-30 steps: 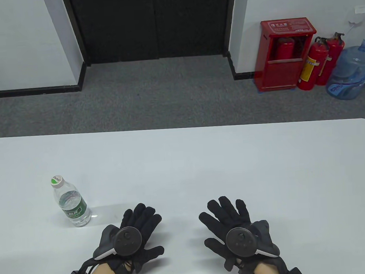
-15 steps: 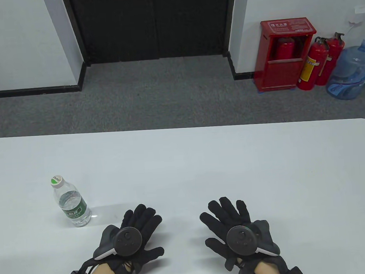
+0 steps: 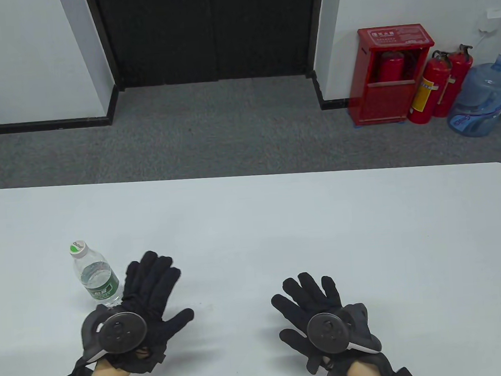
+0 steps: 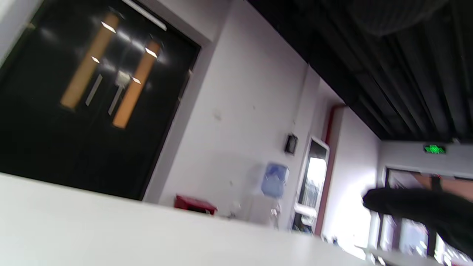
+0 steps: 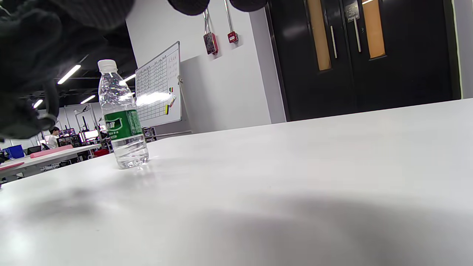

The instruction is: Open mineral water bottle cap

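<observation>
Black knit fabric covers both hands, and much of what matters sits behind it. In the table view the left hand (image 3: 149,298) overlaps the lower right edge of the water bottle (image 3: 95,274), so whether its little-finger side touches the plastic cannot be told. The left wrist view is blurred and tilted; it shows only a dark fingertip at its top edge, a dark glove at its right edge, wall and doors, and no bottle at all. The right wrist view has its upper left corner filled by out-of-focus glove, with two fingertips cut off along the top edge.

The bottle stands upright on the white worktop (image 3: 322,234) at its left side, just to the left of the left hand's spread fingers, its cap (image 3: 78,247) on. The left grip is open, fingers extended flat and thumb out to the right, holding nothing. The right hand (image 3: 323,316) is well apart from the bottle, near the worktop's front edge; its grip is also open, fingers spread, holding nothing.

The bottle is clear ribbed plastic with a green label band around its middle and a pale cap marked with green on top. A round dark tracker (image 3: 119,331) sits on the back of each hand. The worktop is smooth and matte, with rounded corners.
</observation>
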Motion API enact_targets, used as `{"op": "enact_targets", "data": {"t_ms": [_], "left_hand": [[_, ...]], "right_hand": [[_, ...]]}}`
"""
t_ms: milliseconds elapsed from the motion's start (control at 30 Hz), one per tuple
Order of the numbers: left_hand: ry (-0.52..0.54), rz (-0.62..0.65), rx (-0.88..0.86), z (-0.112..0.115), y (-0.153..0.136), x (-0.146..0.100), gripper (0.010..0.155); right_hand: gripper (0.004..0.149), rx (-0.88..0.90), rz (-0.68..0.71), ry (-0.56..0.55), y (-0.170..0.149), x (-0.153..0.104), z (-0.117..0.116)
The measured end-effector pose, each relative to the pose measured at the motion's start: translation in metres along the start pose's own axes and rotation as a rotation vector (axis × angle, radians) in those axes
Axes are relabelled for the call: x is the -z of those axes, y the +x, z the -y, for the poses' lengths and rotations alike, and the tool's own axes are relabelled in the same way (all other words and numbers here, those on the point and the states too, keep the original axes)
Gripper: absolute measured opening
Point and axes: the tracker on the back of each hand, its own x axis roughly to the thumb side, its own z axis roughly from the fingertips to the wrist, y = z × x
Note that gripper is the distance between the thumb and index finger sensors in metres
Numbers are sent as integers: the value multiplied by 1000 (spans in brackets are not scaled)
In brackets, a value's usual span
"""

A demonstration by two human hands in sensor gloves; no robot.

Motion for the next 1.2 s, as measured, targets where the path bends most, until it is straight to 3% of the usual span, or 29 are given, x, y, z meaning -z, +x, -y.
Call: {"op": "enact_targets", "data": {"t_ms": [200,467,667,767,1000,1067,1200], "left_hand": [[226,-146,24,-39,-40,-10,90],[374,-475,-117,-28,-116,-35,97],[263,-673,-342,8,-156,-47,98],[174,-726,-494,29,-171,-51,90],[166,-728,-411,33,-174,-48,95],[235,-700,-384,29,-169,-45,94],[184,-560,-350,29,-143,-31,93]], "right_hand": [[73,-2,6,-7,2,0,1],[73,-3,8,-12,3,-1,1],[73,-3,7,-12,3,-1,1],[73,-3,4,-7,4,-1,1],[73,-5,-1,2,3,-1,1],[73,6,-9,-6,1,0,3],[74,35,-15,-67,0,4,24]]}}
